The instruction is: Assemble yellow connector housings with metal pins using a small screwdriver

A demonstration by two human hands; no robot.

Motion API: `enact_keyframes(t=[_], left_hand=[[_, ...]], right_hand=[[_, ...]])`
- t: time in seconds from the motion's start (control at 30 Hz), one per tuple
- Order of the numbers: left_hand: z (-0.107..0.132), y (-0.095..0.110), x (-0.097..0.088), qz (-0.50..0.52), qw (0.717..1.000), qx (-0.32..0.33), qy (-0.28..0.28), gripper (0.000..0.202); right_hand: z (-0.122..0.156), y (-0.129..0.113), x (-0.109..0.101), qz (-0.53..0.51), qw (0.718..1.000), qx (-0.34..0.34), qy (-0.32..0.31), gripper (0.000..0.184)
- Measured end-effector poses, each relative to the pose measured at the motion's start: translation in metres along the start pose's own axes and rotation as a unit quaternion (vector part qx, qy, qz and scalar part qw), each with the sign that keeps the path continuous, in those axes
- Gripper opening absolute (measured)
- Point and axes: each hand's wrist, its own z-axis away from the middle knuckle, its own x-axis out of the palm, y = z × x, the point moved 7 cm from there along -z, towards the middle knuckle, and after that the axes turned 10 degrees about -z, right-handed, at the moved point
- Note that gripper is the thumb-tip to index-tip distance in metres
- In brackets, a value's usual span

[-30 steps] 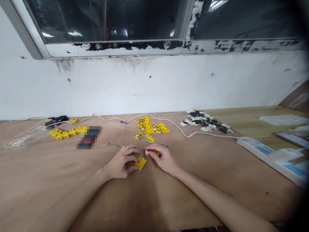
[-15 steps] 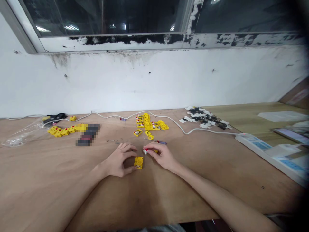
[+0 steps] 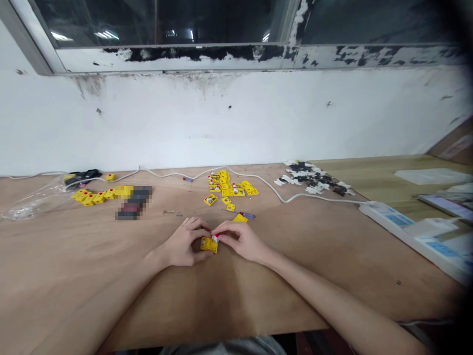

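Left hand [image 3: 181,241] curved narrow, fingertips against the left edge of a yellow plastic block [image 3: 209,244] lying flat on the plywood bench [image 3: 74,281] — right hand [image 3: 240,240] pinched a small white-and-red fitting [image 3: 215,238] at the block's upper right corner. Just beyond the right hand lay a yellow piece [image 3: 240,218] and a small screwdriver [image 3: 248,215]. Further off, toward the wall: a cluster of yellow parts [image 3: 225,187], a white cable [image 3: 254,180], and a spread of black-and-white pieces [image 3: 310,177] — all on the bench.
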Motion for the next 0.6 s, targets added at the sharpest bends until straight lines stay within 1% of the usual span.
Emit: enact_keyframes(t=[0.1, 0.23, 0.33, 0.6], left_hand=[[-0.0001, -0.0002, 0.0013, 0.000, 1.000, -0.003, 0.002, 0.031], [-0.0009, -0.0001, 0.0027, 0.004, 1.000, -0.005, -0.004, 0.031], [-0.0015, -0.0002, 0.0031, 0.008, 1.000, -0.001, -0.002, 0.033], [-0.0022, 0.0007, 0.0019, 0.009, 1.000, 0.004, -0.007, 0.033]], right_hand=[[0.0000, -0.0025, 0.0041, 0.012, 1.000, -0.013, 0.002, 0.015], [-0.0002, -0.0032, 0.0014, 0.036, 0.999, -0.013, 0.028, 0.010], [-0.0013, -0.0028, 0.0005, 0.039, 0.999, -0.008, 0.034, 0.010], [-0.0046, 0.0057, 0.0033, 0.016, 0.998, 0.052, 0.027, 0.017]])
